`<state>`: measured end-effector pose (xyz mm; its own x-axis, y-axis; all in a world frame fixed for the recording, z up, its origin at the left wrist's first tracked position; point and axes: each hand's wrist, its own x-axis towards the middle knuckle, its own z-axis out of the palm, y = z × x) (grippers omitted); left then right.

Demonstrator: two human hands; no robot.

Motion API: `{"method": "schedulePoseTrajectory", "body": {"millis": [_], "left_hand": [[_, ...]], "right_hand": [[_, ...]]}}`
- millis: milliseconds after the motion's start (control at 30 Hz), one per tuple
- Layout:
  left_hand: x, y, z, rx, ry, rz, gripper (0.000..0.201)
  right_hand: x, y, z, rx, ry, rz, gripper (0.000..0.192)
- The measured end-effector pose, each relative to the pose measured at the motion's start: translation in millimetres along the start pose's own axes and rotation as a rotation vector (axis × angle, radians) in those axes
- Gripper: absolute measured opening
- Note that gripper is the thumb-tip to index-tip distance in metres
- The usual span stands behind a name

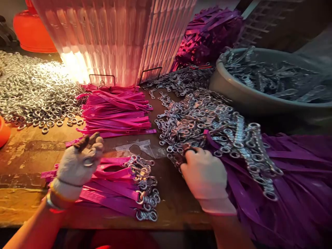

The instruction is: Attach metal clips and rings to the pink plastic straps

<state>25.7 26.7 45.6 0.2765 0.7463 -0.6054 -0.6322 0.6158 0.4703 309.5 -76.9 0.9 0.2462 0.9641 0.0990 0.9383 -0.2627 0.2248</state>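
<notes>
My left hand (79,166), in a whitish glove with darkened fingertips, is raised over a row of pink-purple straps. Its fingers curl around a metal ring (88,161). Metal links (146,202) with ringed ends sit at the right ends of those straps (111,192). At the near edge of a heap of metal links (197,117), my gloved right hand (203,173) reaches in with bent fingers. Its fingertips are partly hidden, so what they pinch cannot be made out. A purple strap end (211,140) pokes up just beyond that hand.
Loose metal rings (33,93) are heaped at left. A stack of pink straps (116,114) and a clear plastic bag (140,148) lie mid-table. Purple straps (290,193) spread at right below a large basin (218,79) of metal pieces. A translucent ribbed panel (111,38) stands behind.
</notes>
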Motion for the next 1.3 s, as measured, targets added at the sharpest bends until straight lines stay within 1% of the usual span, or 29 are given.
{"method": "schedulePoseTrajectory", "body": {"millis": [33, 67, 133, 233, 300, 400, 433, 500, 567, 600, 667, 700, 733, 800, 833, 900, 1000, 1033, 1100, 1133, 1200, 1300], "left_hand": [[4.3, -6.8, 6.5, -0.086, -0.012, -0.025, 0.030], [7.8, -14.3, 11.9, -0.154, -0.014, -0.022, 0.031], [12.4, -29.8, 18.5, -0.229, -0.004, -0.027, 0.028], [14.9, -48.4, 19.0, -0.256, -0.021, -0.050, 0.023], [14.9, -55.7, 15.6, -0.224, -0.045, -0.068, 0.019], [13.2, -61.5, 8.3, -0.060, -0.094, -0.014, 0.021], [11.8, -62.8, 5.4, 0.005, -0.110, 0.016, 0.024], [6.5, -64.3, -0.7, 0.108, -0.136, 0.070, 0.033], [-1.8, -64.3, -7.0, 0.257, -0.165, 0.160, 0.045], [-6.3, -63.8, -9.8, 0.367, -0.180, 0.226, 0.049], [-14.3, -62.3, -14.1, 0.583, -0.196, 0.379, 0.048], [-16.9, -61.7, -15.3, 0.644, -0.199, 0.435, 0.043], [-18.4, -61.3, -15.9, 0.649, -0.198, 0.463, 0.038], [-18.6, -61.4, -15.5, 0.568, -0.197, 0.470, 0.033], [-18.1, -61.4, -14.7, 0.516, -0.209, 0.446, 0.033], [-18.4, -60.4, -12.7, 0.483, -0.263, 0.377, 0.032], [-24.6, -56.0, -11.1, 0.571, -0.373, 0.318, 0.027], [-27.5, -54.4, -11.5, 0.608, -0.386, 0.324, 0.027], [-32.8, -52.2, -13.5, 0.650, -0.356, 0.355, 0.028], [-34.7, -51.8, -15.0, 0.662, -0.324, 0.368, 0.030], [-37.0, -51.8, -17.8, 0.669, -0.272, 0.386, 0.034], [-37.9, -50.9, -18.7, 0.700, -0.278, 0.370, 0.036]], "right_hand": [[2.3, 3.8, 6.6, -0.036, -0.015, -0.002, 0.014], [4.1, 5.7, 12.3, -0.051, -0.020, -0.010, 0.015], [6.1, 6.6, 20.6, -0.045, -0.015, -0.017, 0.015], [4.9, 6.0, 25.2, 0.026, -0.003, 0.007, 0.017], [1.1, 3.7, 23.0, 0.181, 0.049, 0.012, 0.019], [-8.0, -10.7, 12.3, 0.608, 0.131, -0.007, 0.028], [-11.1, -19.5, 7.1, 0.761, 0.128, -0.024, 0.031], [-15.6, -41.5, -4.5, 1.016, 0.079, -0.071, 0.032], [-17.3, -65.8, -16.3, 1.193, 0.034, -0.112, 0.034], [-17.4, -77.2, -21.8, 1.262, 0.021, -0.118, 0.035], [-16.9, -95.8, -31.4, 1.343, 0.027, -0.120, 0.034], [-16.8, -102.5, -35.3, 1.351, 0.046, -0.121, 0.032], [-16.9, -107.2, -38.7, 1.341, 0.067, -0.128, 0.031], [-17.9, -111.3, -43.8, 1.283, 0.106, -0.154, 0.029], [-18.7, -111.2, -45.7, 1.256, 0.112, -0.170, 0.031], [-20.2, -108.4, -49.3, 1.231, 0.096, -0.217, 0.042], [-21.8, -104.3, -54.3, 1.230, 0.015, -0.306, 0.062], [-22.4, -104.4, -55.5, 1.231, -0.004, -0.323, 0.065], [-23.8, -107.1, -55.8, 1.207, 0.006, -0.337, 0.066], [-24.9, -109.4, -54.8, 1.179, 0.029, -0.340, 0.065], [-27.4, -114.4, -51.6, 1.097, 0.094, -0.329, 0.051], [-29.6, -118.1, -48.0, 1.010, 0.154, -0.303, 0.026]]}}
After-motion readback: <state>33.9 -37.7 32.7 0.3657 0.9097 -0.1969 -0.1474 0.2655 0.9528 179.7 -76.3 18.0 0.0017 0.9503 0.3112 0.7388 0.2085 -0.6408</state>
